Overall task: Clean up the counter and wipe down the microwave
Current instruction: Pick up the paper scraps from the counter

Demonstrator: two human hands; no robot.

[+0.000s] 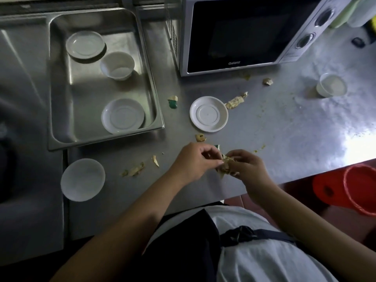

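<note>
Both hands meet over the near edge of the steel counter [284,139]: the left hand [195,161] and the right hand [247,165] pinch a crumpled wad of scraps [226,162] between their fingertips. More paper scraps [236,101] lie scattered on the counter. A white plate [209,114] sits just beyond the hands, and a white bowl [82,179] lies upside down at the near left. The metal tray [61,127] at far left holds two plates and a bowl. The microwave [240,35] stands at the far side with its door shut, a white cup [331,85] to its right. A red bucket [358,188] shows below the counter's right edge
</note>
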